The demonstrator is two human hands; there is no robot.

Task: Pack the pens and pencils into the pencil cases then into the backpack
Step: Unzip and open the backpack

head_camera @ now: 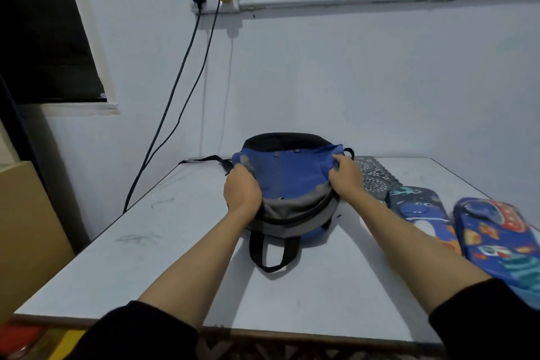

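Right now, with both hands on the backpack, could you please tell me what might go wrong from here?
1. The backpack looks limp, and the left hand and right hand both grip its fabric; freeing one to fetch a case may let the opening sag shut.
2. The right forearm lies close beside the nearest pencil case, which sits by the right edge of the table; a sideways sweep could push it off.

Single head-worn wide-angle view, looking forward and down over the table (87, 257), close above both forearms, facing the wall (350, 67)
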